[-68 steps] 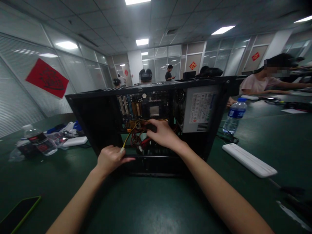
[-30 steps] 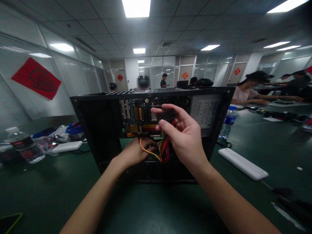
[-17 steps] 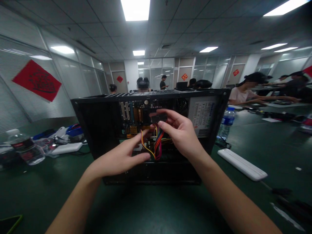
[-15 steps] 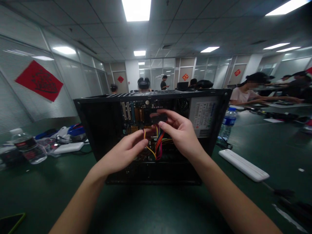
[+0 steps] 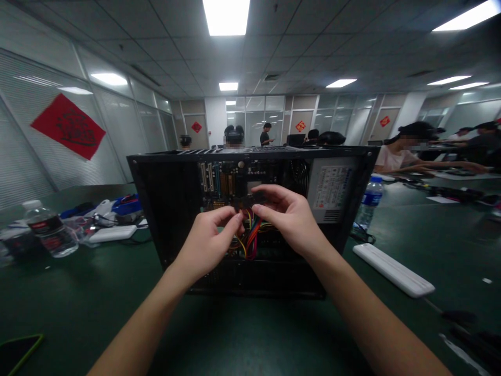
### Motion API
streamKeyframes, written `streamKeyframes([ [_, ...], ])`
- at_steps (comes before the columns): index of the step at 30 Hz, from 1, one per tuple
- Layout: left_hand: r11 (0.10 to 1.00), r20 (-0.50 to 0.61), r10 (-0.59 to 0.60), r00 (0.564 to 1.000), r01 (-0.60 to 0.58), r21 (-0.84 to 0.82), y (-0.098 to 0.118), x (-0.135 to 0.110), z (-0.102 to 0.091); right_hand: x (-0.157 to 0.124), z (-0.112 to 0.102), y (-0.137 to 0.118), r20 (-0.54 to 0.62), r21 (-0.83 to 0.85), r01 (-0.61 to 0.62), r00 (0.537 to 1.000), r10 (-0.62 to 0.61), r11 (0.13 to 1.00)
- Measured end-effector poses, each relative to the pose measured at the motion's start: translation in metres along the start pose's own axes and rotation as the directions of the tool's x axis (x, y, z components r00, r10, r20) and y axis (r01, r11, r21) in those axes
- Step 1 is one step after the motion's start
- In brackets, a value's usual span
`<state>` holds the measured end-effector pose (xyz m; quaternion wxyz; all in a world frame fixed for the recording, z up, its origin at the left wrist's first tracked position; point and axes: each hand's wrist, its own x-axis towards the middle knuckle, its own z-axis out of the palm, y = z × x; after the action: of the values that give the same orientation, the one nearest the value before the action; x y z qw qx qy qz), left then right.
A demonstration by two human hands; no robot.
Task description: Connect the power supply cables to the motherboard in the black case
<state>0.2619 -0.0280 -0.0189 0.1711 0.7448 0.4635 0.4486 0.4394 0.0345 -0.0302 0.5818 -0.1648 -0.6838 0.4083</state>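
1 black plug (image 5: 246, 202): dark and blocky, held up near the clock centre, before the open side of the computer case (image 5: 156, 203).
Right hand (image 5: 293, 216): grasps the plug between thumb and bent fingertips, its forearm coming from 4 o'clock.
Left hand (image 5: 211, 237): reaches in from 8 o'clock; thumb and forefinger close together at the plug's 9 o'clock end, and I cannot tell whether they pinch plug or wire.
Wires (image 5: 254, 237): slim, flexible strands in red, orange and yellow, curving from the plug toward 6 o'clock.
Case shell: boxy, black, thin-rimmed, standing on a green tabletop (image 5: 250, 339) with a soft sheen.
Circuit board (image 5: 219, 183): flat, ribbed with narrow white and blue slots, at 11 o'clock.
Power supply (image 5: 332, 185): grey block with a printed label, at 2 o'clock, a round fan (image 5: 299, 175) beside it.
Bottle (image 5: 370, 201): clear, blue-capped, at 3 o'clock.
White bar (image 5: 393, 271): long, smooth, round-edged, near 4 o'clock.
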Motion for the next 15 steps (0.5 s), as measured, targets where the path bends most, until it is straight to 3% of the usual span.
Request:
streamKeyframes([
  [7,0.935,-0.068,0.116,0.991,-0.086,0.343,0.003,-0.006,0.01,-0.003,0.01,0.009,0.019,-0.034,-0.02,1.0,0.021,0.999],
  [15,0.933,-0.052,0.076,0.996,-0.053,0.356,-0.001,-0.004,0.013,-0.008,0.013,0.01,0.04,-0.067,0.002,0.999,0.0,0.998],
])
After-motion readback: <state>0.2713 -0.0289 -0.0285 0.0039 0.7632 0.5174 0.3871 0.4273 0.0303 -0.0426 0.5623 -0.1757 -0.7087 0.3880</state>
